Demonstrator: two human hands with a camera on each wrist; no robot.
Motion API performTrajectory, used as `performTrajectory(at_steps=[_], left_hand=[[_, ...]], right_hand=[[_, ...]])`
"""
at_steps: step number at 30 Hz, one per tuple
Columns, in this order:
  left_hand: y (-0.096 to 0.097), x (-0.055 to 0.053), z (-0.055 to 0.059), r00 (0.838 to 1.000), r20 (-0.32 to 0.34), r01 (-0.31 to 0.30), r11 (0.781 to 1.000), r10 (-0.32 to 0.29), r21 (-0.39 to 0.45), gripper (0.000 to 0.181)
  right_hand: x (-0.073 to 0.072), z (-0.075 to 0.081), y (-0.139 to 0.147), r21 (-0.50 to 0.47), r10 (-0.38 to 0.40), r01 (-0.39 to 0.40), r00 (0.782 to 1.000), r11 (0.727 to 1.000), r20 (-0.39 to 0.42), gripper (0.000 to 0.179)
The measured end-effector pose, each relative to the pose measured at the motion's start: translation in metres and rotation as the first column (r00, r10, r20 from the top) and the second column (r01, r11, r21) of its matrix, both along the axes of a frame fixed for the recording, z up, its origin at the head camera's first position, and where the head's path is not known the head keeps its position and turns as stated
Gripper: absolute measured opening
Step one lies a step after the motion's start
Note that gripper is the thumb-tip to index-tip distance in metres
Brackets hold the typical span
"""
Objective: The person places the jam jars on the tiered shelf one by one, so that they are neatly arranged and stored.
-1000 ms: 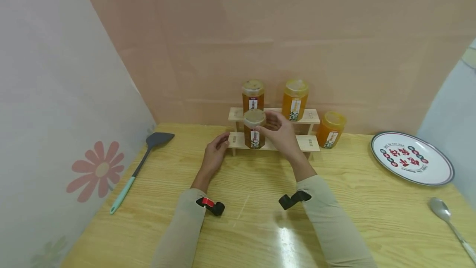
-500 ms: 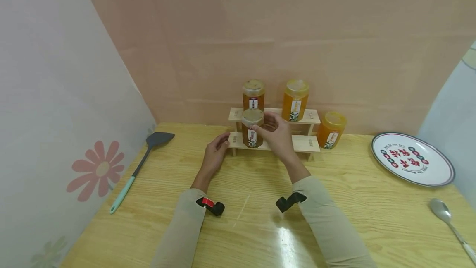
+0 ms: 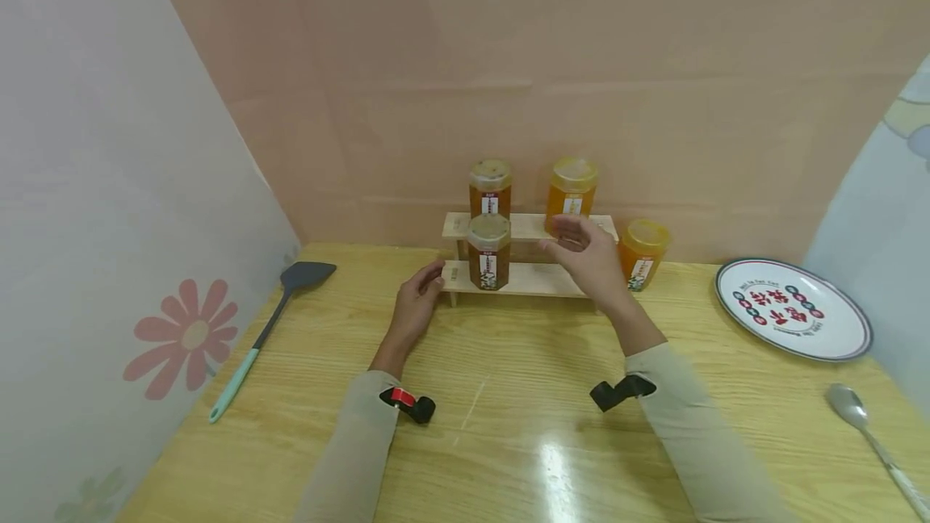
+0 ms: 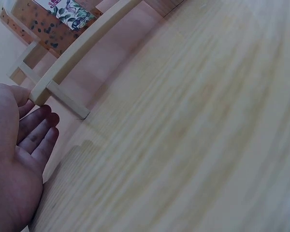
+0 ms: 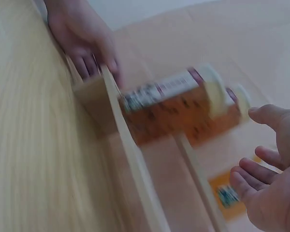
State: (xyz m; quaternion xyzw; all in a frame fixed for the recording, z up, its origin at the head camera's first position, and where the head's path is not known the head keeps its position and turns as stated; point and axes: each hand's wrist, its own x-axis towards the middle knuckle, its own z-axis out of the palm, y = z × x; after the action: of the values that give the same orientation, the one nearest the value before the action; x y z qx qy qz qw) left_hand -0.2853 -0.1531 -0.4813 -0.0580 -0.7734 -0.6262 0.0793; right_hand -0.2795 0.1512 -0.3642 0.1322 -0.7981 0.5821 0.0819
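Note:
My left hand (image 3: 417, 297) holds the left end of the lower step of a two-step wooden display stand (image 3: 541, 279); in the left wrist view its fingertips are right at the board's end (image 4: 41, 94). On that lower step, towards the left, stands a jar with dark-speckled amber contents (image 3: 489, 261), upright and apart from both hands. A similar jar (image 3: 490, 184) stands behind it on the upper step. My right hand (image 3: 590, 261), fingers spread and holding nothing, hovers before the stand's right side. It partly covers a yellow-orange jar (image 3: 570, 192) on the upper step.
Another yellow-orange jar (image 3: 643, 253) stands on the table right of the stand. A white plate with red lettering (image 3: 821, 325) and a metal spoon (image 3: 850, 406) lie farther right. At the left lies a spatula (image 3: 250, 357) with a mint handle. A pink cloth backdrop rises behind.
My right hand has let go of the speckled jar at the front and moved right. That jar shifted slightly left along the lower step before release. The left hand stays at the stand's end.

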Motion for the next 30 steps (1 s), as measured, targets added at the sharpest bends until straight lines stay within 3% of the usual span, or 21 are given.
performTrajectory(at_steps=[11,18,24,30], left_hand=[[-0.005,-0.002,0.002,1.0,-0.002,-0.002,1.0,0.002,0.002,0.041],[-0.006,-0.002,0.001,1.0,-0.004,0.0,1.0,0.001,0.007,0.042],[-0.005,-0.002,0.002,1.0,0.009,-0.011,1.0,0.011,0.004,0.041],[-0.005,0.001,0.003,1.0,0.012,-0.006,1.0,0.006,0.002,0.041]], right_hand=[[-0.003,0.013,0.082,0.109,-0.131,0.135,0.991,0.985,-0.036,0.06],[-0.012,0.013,0.114,0.188,-0.202,0.197,0.979,0.962,0.01,0.069],[-0.018,0.006,0.128,0.19,-0.23,0.216,0.972,0.958,0.054,0.077],[-0.031,-0.01,0.136,0.171,-0.189,0.17,0.977,0.97,0.102,0.083]])
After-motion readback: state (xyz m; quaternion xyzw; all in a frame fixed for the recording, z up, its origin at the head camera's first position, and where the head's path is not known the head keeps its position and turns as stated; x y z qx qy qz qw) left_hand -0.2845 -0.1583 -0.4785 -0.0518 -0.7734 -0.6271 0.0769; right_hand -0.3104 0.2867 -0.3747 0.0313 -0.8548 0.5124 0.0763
